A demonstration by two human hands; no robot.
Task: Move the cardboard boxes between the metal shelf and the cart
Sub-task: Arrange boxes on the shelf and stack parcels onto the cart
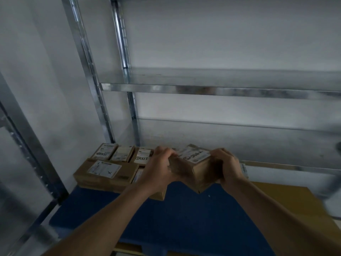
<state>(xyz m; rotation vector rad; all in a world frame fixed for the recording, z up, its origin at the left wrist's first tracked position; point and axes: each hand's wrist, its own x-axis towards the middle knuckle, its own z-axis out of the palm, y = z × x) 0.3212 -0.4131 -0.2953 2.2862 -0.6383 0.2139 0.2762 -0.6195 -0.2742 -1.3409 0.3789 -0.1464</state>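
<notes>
A small cardboard box (195, 166) with a white label on top hangs in the air between both hands. My left hand (160, 167) grips its left side and my right hand (227, 167) grips its right side. Below it lies the blue cart deck (184, 218). Several labelled cardboard boxes (107, 170) sit in rows at the deck's far left end. The metal shelf (203, 89) stands behind the cart, and its two visible boards carry nothing.
Shelf uprights (88, 71) rise at the left, and another metal frame (22, 135) stands nearer at the far left. A yellow-brown flat sheet (295, 196) lies right of the blue deck. A white wall is behind the shelf.
</notes>
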